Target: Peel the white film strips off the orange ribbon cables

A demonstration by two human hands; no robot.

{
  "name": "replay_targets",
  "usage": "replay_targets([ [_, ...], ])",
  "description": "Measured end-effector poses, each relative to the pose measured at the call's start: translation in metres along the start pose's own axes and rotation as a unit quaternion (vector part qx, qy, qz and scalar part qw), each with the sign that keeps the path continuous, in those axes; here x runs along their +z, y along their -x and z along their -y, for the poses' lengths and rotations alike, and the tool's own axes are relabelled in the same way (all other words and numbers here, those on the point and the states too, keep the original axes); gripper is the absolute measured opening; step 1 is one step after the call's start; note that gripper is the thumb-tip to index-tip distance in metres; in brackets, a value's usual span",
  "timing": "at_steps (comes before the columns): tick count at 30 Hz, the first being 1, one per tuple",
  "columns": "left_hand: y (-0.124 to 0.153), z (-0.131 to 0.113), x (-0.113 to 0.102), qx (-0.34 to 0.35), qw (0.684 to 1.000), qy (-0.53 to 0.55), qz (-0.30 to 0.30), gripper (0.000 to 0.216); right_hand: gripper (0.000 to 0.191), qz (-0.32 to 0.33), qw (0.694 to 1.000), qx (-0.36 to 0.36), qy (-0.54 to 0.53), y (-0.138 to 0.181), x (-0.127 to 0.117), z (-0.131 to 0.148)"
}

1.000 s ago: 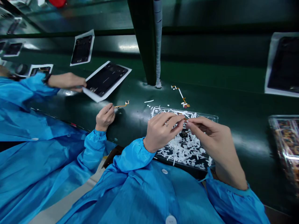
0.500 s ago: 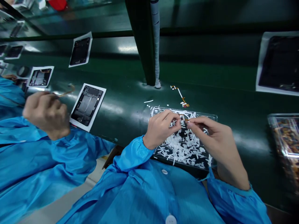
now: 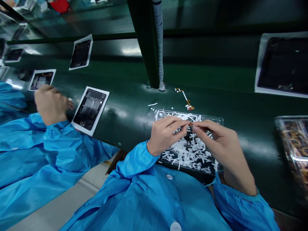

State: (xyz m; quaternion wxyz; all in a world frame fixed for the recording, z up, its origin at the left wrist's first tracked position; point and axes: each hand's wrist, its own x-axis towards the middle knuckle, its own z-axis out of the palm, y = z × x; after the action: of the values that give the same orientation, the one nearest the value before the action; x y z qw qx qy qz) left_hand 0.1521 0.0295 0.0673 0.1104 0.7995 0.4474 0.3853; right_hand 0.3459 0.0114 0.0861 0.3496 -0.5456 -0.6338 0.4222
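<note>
Dark post (image 3: 144,45) with grey conduit (image 3: 160,45) blocks far middle. Orange-white flex cable (image 3: 184,95) lies just beyond clear tray (image 3: 220,122); left hand (image 3: 165,133) and right hand (image 3: 221,141) obstruct space above. Open passage right, toward parts box (image 3: 298,159); another left, toward dark panel (image 3: 90,109).

Scraps (image 3: 186,152) in a tray (image 3: 219,119), flex strip (image 3: 184,95) behind it, parts box (image 3: 295,138) right, device panel (image 3: 90,109) left

1 scrap tray (image 3: 211,117), 1 parts box (image 3: 298,159), 1 loose flex (image 3: 185,95) (+1 held pc (image 3: 191,124))
</note>
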Motion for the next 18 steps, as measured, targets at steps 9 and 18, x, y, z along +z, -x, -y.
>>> replay_targets([
  [9, 0.001, -0.002, 0.004, 0.043, 0.995, -0.086, -0.03, 0.007, 0.019, 0.004, 1.0, -0.012, 0.024, 0.002, 0.003, 0.005],
  [18, 0.01, 0.022, 0.0, -0.076, 0.997, -0.024, 0.006, 0.015, 0.02, -0.011, 0.999, 0.015, 0.042, 0.004, -0.001, -0.01],
])
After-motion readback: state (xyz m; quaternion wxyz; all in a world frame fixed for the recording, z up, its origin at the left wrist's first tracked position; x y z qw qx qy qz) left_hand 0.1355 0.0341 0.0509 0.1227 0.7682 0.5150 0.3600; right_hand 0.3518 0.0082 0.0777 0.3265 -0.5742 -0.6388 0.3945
